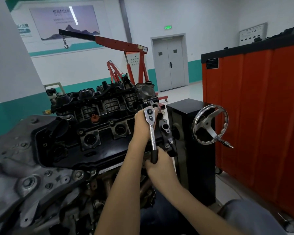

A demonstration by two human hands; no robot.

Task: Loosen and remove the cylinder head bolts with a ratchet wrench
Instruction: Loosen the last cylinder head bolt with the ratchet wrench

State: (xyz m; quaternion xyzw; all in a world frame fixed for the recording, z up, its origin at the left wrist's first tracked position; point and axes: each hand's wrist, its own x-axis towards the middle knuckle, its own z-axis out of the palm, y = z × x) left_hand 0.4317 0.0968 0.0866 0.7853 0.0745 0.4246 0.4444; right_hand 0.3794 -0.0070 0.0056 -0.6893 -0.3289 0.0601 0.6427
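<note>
step: loosening a bolt at the right-hand end of the engine (92,126); wrench seated, mid-stroke by the look of it
ratchet wrench (152,134): head up over the far right corner of the black top cover, shaft running back toward the person, black grip at the near end
bolt: hidden under the wrench head and the hand, can't tell how far out it is
left hand (141,123): cupped round the wrench head from the left, fingers clenched round it, steadying it on the fastener
right hand (160,167): fingers clenched round the black grip, thumb side up
progress: early, judged; cover on, other fasteners along the cover in place
next move: swing the grip with the right hand while the left keeps the head pressed square; once it spins free, lift the bolt out
risk: socket slipping off if the head tilts
other: handwheel (210,126) on the black stand just right of the engine; red cabinet (261,107) beyond; red engine hoist (119,43) well behind
</note>
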